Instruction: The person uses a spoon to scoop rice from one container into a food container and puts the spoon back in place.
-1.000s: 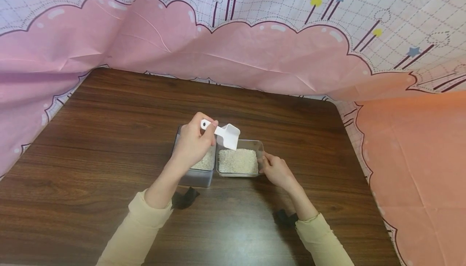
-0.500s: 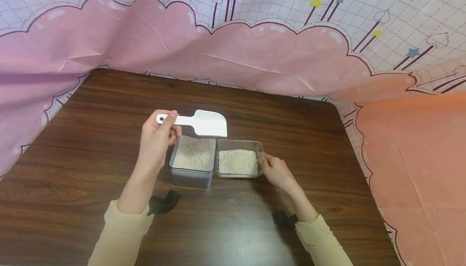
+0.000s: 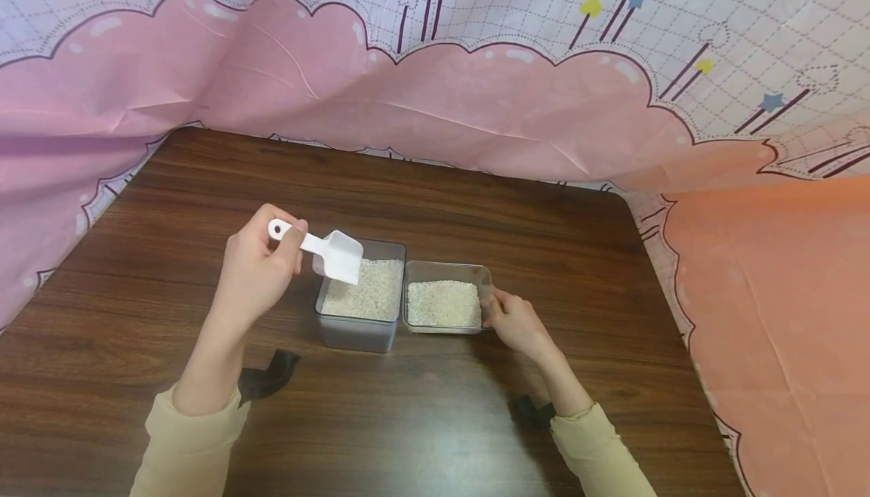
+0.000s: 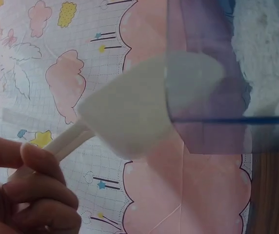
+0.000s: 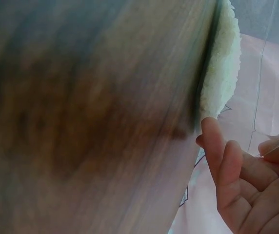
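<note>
My left hand [image 3: 254,274] pinches the handle of a white scoop [image 3: 340,257], whose blade is above the near-left part of a tall see-through grey box [image 3: 356,334]. White rice [image 3: 374,293] fills much of that box. In the left wrist view the scoop [image 4: 125,107] tilts beside the box wall, thumb and fingers round its handle. To the right stands a shallow clear container [image 3: 445,330] with a layer of rice [image 3: 445,303]. My right hand [image 3: 519,323] grips its right wall; in the right wrist view the thumb is at the rim and the fingers [image 5: 229,161] are outside.
Both containers stand side by side on a dark wooden table [image 3: 435,421]. A pink and white patterned curtain [image 3: 435,97] hangs behind the table and along its sides. A dark object [image 3: 272,375] sits at the left wrist, and another [image 3: 533,410] at the right wrist.
My left hand has moved left with the scoop, from over the shallow container to above the tall box, and the blade now tips downward. The right hand has stayed in place.
</note>
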A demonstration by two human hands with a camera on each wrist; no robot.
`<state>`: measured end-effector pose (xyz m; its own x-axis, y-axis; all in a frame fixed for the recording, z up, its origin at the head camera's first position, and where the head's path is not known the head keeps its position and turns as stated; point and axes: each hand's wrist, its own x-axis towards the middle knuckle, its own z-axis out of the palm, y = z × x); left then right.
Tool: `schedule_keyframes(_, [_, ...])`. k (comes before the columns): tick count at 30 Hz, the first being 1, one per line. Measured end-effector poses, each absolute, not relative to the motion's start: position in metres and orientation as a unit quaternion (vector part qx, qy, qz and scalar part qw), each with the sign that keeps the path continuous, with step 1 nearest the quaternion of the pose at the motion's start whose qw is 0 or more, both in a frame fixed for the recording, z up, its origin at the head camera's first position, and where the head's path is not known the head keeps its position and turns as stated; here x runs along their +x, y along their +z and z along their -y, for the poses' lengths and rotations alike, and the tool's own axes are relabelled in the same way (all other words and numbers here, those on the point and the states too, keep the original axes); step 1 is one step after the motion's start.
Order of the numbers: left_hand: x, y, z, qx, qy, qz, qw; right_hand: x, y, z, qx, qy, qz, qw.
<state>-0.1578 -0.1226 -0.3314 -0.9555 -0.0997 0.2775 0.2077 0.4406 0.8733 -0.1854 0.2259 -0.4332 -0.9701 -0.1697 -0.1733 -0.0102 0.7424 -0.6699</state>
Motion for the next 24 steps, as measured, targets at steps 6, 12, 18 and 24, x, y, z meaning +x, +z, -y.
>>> schedule_keyframes(6, [-0.158,-0.33,0.116,-0.053,-0.438,0.89,0.114,-0.186,-0.433,-0.226,-0.052,-0.352,-0.929,0.107])
schedule_keyframes(12, [-0.162,-0.329,0.107,-0.075,-0.391,0.914,0.084,-0.185,-0.433,-0.226,-0.046,-0.351,-0.929,0.111])
schedule_keyframes(18, [-0.167,-0.333,0.1,-0.074,-0.37,0.925,0.051,-0.183,-0.433,-0.227,-0.056,-0.351,-0.927,0.116])
schedule_keyframes(24, [-0.171,-0.345,0.097,-0.076,-0.372,0.924,0.038,-0.183,-0.433,-0.226,-0.058,-0.354,-0.926,0.114])
